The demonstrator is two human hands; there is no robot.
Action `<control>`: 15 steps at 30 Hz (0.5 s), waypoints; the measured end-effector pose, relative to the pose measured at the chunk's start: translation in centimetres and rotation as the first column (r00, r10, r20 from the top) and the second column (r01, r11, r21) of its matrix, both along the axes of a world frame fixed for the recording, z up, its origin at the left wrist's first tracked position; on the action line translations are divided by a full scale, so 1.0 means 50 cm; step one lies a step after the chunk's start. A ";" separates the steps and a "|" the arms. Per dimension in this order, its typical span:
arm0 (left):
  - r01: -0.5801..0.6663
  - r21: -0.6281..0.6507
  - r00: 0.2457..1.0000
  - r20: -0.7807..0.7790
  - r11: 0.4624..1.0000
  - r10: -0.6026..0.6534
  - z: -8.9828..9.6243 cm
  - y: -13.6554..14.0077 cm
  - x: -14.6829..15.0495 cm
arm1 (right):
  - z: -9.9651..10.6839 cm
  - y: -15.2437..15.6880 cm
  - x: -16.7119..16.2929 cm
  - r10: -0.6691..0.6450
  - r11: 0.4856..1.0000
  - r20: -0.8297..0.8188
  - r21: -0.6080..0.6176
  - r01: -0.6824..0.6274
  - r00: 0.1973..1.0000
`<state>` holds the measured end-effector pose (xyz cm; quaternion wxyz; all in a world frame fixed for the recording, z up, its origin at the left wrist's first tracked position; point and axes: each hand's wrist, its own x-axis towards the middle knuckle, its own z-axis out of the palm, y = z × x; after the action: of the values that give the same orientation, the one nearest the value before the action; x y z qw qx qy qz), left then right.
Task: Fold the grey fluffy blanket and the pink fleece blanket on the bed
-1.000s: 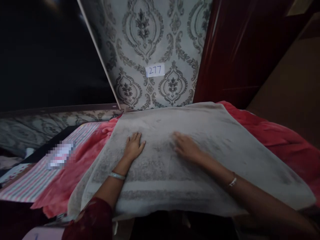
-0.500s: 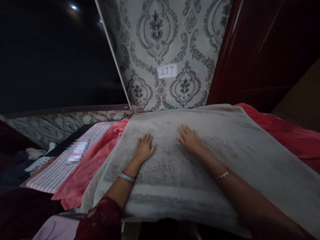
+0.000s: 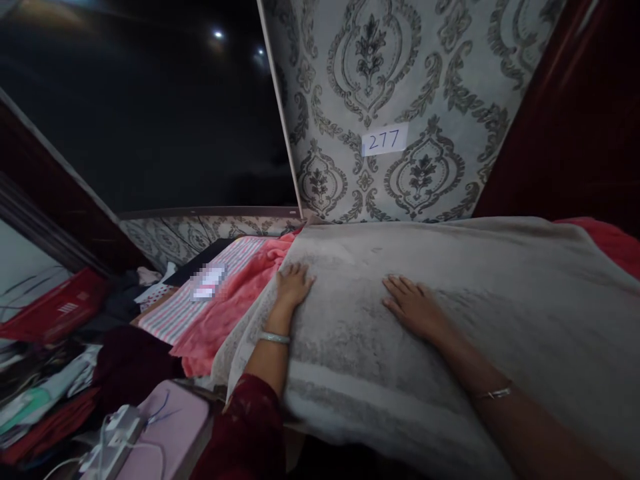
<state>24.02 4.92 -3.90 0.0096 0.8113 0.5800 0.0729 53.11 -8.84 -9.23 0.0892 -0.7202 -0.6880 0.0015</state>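
left hand now over at the blanket's left edge | right hand flat on it, both grips unclenched | red basket now in view, can't tell what's inside

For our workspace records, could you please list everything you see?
Grey cloth: one, grey, centre.
Coral cloth: count unclear, coral, left and right.
Striped cloth: one, pink, white and grey, left.
Pixelated item: one, whitish, on the striped cloth.
Screen: one, black, upper left.
Wallpaper: one pattern, pale and dark grey, behind.
Label 277: one, white, on the wallpaper.
Panel: one, dark red, right.
Basket: one, red, left.
Fabrics: count unclear, mixed colours, lower left.
Slab: one, pink, bottom left.
Power strip: one, white, bottom left.
Bracelets: two, silvery, one per wrist.
Sleeve: one, dark red, left arm.
Left grip: one, bare, near the grey cloth's left edge.
Right grip: one, bare, on the grey cloth.
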 end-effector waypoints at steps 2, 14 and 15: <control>-0.157 0.029 0.985 0.074 0.987 0.154 0.003 0.013 -0.043 | 0.001 0.000 0.002 -0.009 1.000 0.001 0.000 0.009 1.000; -0.297 0.129 0.948 0.162 0.946 0.275 0.000 0.044 -0.076 | 0.053 -0.008 -0.228 0.529 0.848 -0.033 0.013 -0.529 0.848; -0.300 0.139 0.948 0.158 0.944 0.278 -0.002 0.044 -0.076 | 0.052 0.000 -0.244 0.585 0.810 -0.044 0.001 -0.586 0.810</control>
<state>20.20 7.14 -4.02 -0.0274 0.7086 0.6830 0.1753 40.92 -8.85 -6.62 0.0944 -0.4738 -0.8742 0.0484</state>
